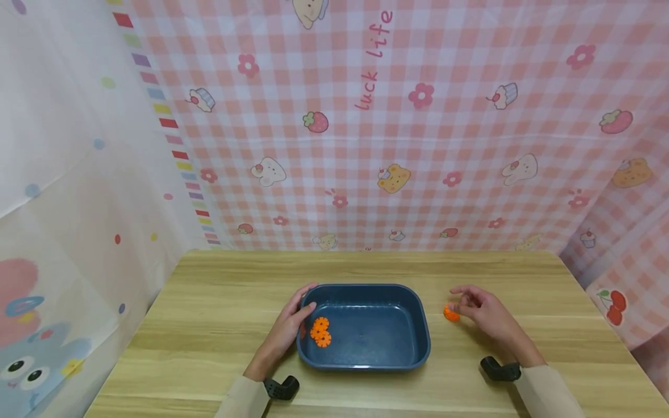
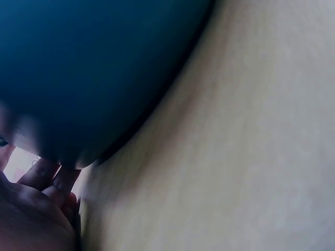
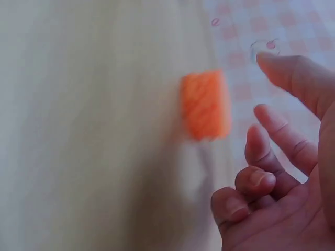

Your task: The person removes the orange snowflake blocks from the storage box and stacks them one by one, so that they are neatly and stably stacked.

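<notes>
A dark blue rectangular basin [image 1: 360,368] stands mid-table. My left hand [image 1: 286,326] grips its left side, thumb over the rim and fingers along the outer wall. In the left wrist view the basin's wall [image 2: 94,68] fills the upper left, with the fingers of my left hand [image 2: 44,193] against it. Orange notched plastic discs [image 1: 321,332] lie inside, near the left end. Right of the basin, an orange ridged stack of discs [image 1: 450,314] sits on the table. My right hand [image 1: 488,316] hovers beside it; in the right wrist view a gap separates thumb and fingers from the orange stack [image 3: 205,105].
The wood-grain table [image 1: 235,278] extends around the basin. Behind it hangs a pink checked cloth [image 1: 366,145], and a white patterned cloth [image 1: 68,174] hangs at the left. Both wrists wear black camera mounts [image 1: 282,388].
</notes>
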`<state>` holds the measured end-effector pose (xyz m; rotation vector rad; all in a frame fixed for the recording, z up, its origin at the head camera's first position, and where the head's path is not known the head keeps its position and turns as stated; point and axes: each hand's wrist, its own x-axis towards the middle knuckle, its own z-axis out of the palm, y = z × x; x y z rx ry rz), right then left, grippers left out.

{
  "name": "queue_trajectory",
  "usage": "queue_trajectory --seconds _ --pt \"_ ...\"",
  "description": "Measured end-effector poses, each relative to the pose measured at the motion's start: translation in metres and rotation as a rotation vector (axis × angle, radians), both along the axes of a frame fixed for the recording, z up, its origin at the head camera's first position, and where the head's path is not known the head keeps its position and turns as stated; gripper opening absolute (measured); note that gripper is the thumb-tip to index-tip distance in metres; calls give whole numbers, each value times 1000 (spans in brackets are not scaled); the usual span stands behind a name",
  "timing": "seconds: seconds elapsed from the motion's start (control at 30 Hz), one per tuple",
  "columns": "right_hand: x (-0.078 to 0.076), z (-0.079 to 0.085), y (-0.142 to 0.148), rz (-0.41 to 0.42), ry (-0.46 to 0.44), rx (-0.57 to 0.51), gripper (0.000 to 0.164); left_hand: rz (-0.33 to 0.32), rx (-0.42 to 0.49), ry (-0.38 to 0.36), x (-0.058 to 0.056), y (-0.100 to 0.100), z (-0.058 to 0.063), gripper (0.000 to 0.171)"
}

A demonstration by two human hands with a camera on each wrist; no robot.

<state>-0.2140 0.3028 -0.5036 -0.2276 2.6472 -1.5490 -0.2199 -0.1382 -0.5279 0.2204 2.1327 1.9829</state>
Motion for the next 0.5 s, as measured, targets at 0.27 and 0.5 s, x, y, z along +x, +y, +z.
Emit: queue_trajectory --seconds 0.27,0.5 --pt "-17 39 -38 82 19 4 37 -2 -18 8 1 -1 1 46" --pt "-30 69 -91 275 27 -4 25 -7 -27 22 0 -1 1 46"
